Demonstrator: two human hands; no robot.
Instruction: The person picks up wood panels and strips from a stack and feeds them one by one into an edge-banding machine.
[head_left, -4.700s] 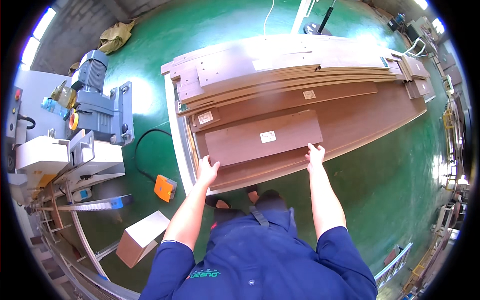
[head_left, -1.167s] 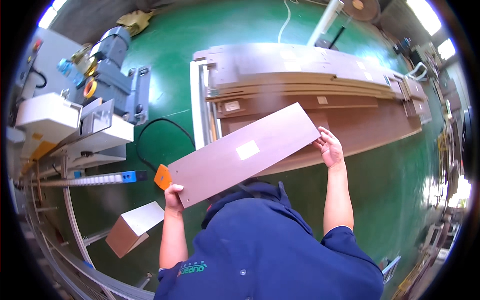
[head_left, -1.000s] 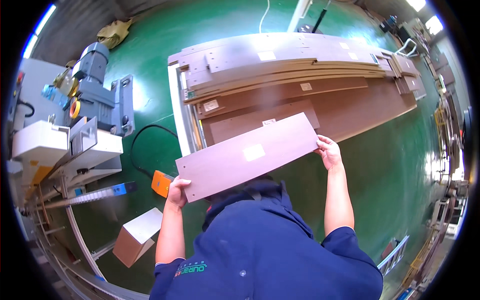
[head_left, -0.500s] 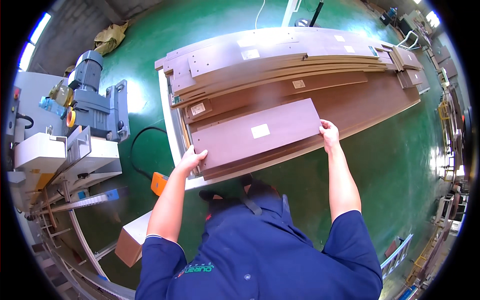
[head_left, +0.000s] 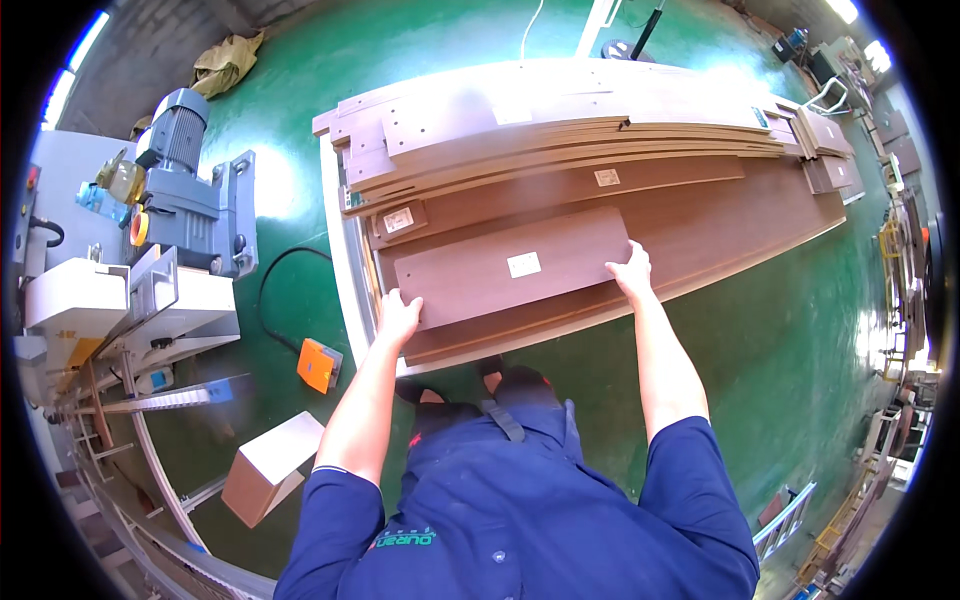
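A brown rectangular panel with a white label lies between my hands, over the near part of the stacked boards. My left hand grips its left end, the thumb on top at the near corner. At the opposite end my right hand holds the right edge, with the thumb over the upper face and the other fingers along the side. Beneath and beyond it spreads a large brown board. Whether the panel rests fully on that board, I cannot tell.
Long panels are stacked along the far side. Smaller labelled pieces sit at the right end. On the left stands a machine with a grey motor. An orange foot pedal and a cardboard box are on the green floor.
The panel has come down and slightly away from me, its right end shifting left. Both hands moved with it, still gripping its ends.
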